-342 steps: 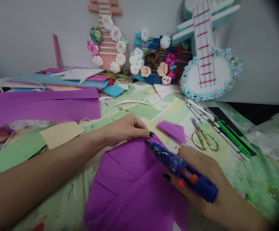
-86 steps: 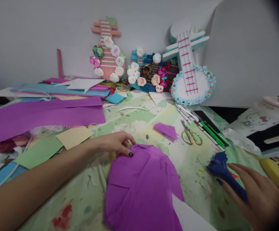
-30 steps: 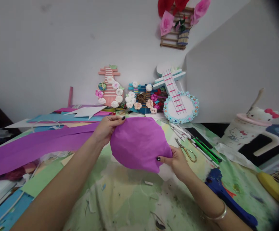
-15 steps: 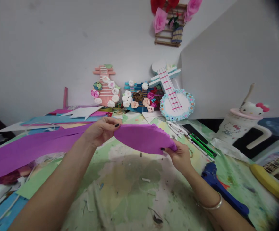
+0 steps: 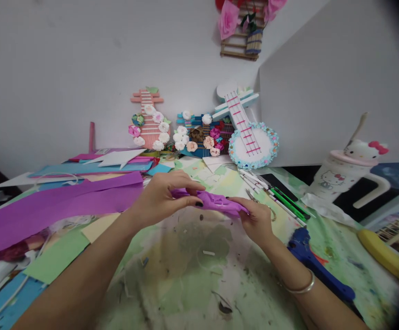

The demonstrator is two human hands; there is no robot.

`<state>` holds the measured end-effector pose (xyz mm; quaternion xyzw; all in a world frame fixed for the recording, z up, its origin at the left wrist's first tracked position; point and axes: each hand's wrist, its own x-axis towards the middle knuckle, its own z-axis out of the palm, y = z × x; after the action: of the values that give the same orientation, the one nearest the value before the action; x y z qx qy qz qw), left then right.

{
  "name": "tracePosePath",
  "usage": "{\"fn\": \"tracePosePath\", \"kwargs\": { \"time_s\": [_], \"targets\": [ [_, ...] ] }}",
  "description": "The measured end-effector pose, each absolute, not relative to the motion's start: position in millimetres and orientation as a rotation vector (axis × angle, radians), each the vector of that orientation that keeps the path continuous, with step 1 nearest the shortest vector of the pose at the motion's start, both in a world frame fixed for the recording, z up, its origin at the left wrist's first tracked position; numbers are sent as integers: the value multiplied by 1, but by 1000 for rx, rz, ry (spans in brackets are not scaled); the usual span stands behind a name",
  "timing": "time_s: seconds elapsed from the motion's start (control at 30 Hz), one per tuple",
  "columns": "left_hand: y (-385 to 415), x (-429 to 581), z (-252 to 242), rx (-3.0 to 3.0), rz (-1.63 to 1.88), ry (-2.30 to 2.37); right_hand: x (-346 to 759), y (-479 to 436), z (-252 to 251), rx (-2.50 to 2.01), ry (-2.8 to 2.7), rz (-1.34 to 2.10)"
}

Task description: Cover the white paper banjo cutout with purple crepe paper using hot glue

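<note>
A piece of purple crepe paper [image 5: 216,204], bunched into a narrow, wrinkled strip, hangs over the table between my hands. My left hand [image 5: 168,195] pinches its left part between thumb and fingers. At the other end, my right hand [image 5: 256,219] grips the gathered edge, thumb and fingers closed. To the left lies a long, wide strip of the same purple paper [image 5: 58,211], its far end close to my left wrist. Scissors [image 5: 271,213] lie partly hidden behind my right hand.
A blue glue gun [image 5: 318,266] lies by my right forearm, with green pens [image 5: 289,204] beyond it. Flower-covered lute-shaped crafts [image 5: 149,121] and a white one [image 5: 244,123] lean at the wall. A lidded cup [image 5: 337,176] stands right. Coloured sheets [image 5: 57,259] lie left.
The purple piece, spread out and smooth before, is now bunched and wrinkled. My left hand has moved right along it, toward my right hand, which stays nearly in place.
</note>
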<state>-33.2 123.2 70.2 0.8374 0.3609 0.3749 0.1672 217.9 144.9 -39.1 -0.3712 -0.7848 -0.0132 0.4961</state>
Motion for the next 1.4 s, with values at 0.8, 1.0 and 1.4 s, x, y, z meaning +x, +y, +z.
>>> {"fn": "tracePosePath", "kwargs": {
  "time_s": [0.8, 1.0, 1.4],
  "targets": [
    [159, -31, 22, 2005, 153, 856, 231, 163, -58, -835, -2276, -128],
    [121, -27, -20, 2435, 366, 1002, 229, 154, -42, -982, -2593, 85],
    [74, -37, -62, 2309, 772, 1261, 320, 59, -28, -1663, -2513, -303]
  ]
}}
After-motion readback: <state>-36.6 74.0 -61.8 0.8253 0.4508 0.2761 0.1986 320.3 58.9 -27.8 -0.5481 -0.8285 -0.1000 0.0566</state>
